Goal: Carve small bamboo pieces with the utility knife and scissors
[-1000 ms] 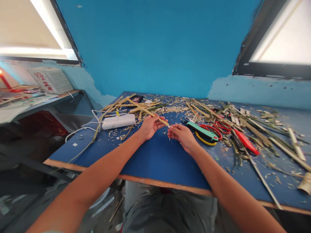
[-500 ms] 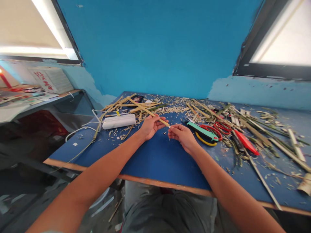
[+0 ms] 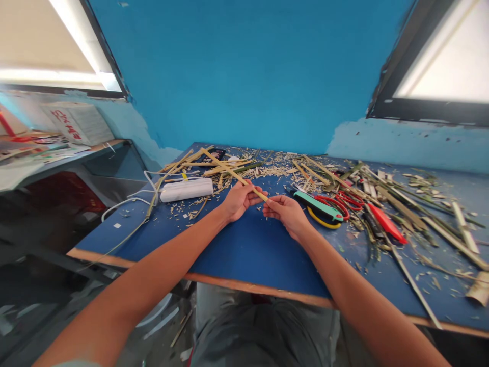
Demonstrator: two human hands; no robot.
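A thin pale bamboo strip [image 3: 229, 170] slants from the sticks at the back left down to my two hands above the blue table [image 3: 260, 260]. My left hand [image 3: 239, 201] has its thumb and fingers closed round the strip near its lower end. At the tip, my right hand [image 3: 281, 210] pinches the strip between thumb and fingers. Just right of that hand lies a teal-handled cutter [image 3: 318, 205], partly over a yellow loop [image 3: 324, 220].
White power strip [image 3: 186, 190] with cables lies at left, bamboo sticks [image 3: 183, 161] and a dark phone [image 3: 214, 155] behind. Red-handled scissors [image 3: 349, 200], a red tool [image 3: 387, 224] and bamboo scraps cover the right side. A side desk [image 3: 69, 158] holds papers.
My right thumb and fingers have closed in on the strip's tip, slightly nearer my left hand. The view has shifted a little.
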